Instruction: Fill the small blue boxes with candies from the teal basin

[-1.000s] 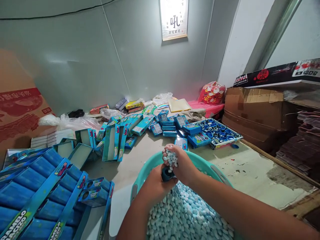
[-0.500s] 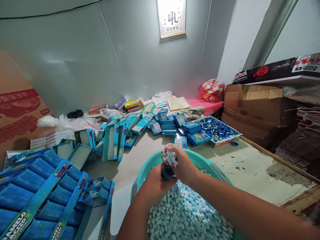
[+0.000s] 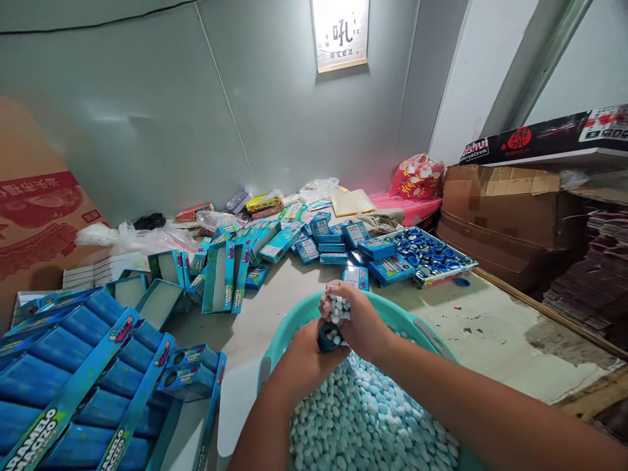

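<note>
My left hand (image 3: 309,350) is wrapped round a small dark blue container (image 3: 325,341) with a round opening facing up and a few pale candies inside. Just above that opening, my right hand (image 3: 360,317) is cupped round a heap of small white candies (image 3: 338,307). Both hands are over a turquoise basin (image 3: 289,320), which holds a mass of pale blue and white oval candies (image 3: 363,418). How far the container reaches down is hidden by my left fingers.
Blue cartons (image 3: 69,366) are packed in trays at the left, with open display boxes (image 3: 216,278) behind them. Small blue boxes (image 3: 331,248) lie piled beyond the basin. A shallow tray (image 3: 461,265) of round blue pieces stands right of them. Brown cardboard boxes (image 3: 495,209) stand at the right.
Candies now show inside the container's opening, which looked empty before. The heap in my right hand is somewhat smaller. Both hands stay in nearly the same place.
</note>
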Demonstrator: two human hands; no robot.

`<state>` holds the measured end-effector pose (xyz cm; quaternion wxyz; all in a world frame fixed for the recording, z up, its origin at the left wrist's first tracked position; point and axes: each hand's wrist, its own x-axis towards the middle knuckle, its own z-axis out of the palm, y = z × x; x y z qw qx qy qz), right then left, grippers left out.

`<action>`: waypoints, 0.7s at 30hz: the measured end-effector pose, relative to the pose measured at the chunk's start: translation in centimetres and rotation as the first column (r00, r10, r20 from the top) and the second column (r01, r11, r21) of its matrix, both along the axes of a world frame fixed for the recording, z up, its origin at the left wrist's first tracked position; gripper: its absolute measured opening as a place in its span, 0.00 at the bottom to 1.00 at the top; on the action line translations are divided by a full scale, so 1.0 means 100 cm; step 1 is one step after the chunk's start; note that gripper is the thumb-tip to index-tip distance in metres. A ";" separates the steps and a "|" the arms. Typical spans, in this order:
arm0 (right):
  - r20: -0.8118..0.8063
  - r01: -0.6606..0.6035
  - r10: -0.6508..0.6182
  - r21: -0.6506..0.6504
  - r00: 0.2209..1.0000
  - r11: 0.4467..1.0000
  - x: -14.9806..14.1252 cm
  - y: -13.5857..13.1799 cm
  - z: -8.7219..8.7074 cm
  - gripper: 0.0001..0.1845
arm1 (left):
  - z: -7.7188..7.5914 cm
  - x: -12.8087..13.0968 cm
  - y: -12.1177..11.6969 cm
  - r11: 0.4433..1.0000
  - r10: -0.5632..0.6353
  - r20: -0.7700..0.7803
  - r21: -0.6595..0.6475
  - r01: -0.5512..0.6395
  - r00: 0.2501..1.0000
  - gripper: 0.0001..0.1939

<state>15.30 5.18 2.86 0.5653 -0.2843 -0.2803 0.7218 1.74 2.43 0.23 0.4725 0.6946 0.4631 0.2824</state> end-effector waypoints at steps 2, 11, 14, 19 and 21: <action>0.005 -0.002 0.002 0.009 1.000 1.000 -0.001 0.000 0.001 0.09 | 0.001 0.000 0.000 1.000 -0.003 0.005 0.007 0.003 1.000 0.14; 0.020 -0.022 0.021 0.075 1.000 0.997 -0.002 -0.002 0.001 0.13 | 0.006 0.002 0.000 1.000 0.000 0.008 -0.003 0.000 1.000 0.18; 0.023 -0.041 0.039 0.088 0.999 0.995 -0.003 -0.003 0.002 0.13 | 0.009 0.003 -0.001 1.000 0.004 -0.002 0.001 -0.004 1.000 0.19; 0.051 -0.069 0.063 0.123 0.997 0.990 -0.003 -0.005 0.003 0.14 | 0.010 0.004 -0.001 1.000 -0.001 0.004 0.000 0.001 1.000 0.22; 0.072 -0.077 0.067 0.142 0.995 0.987 -0.002 -0.005 0.002 0.14 | 0.009 0.004 -0.001 1.000 0.002 -0.001 -0.013 -0.002 1.000 0.19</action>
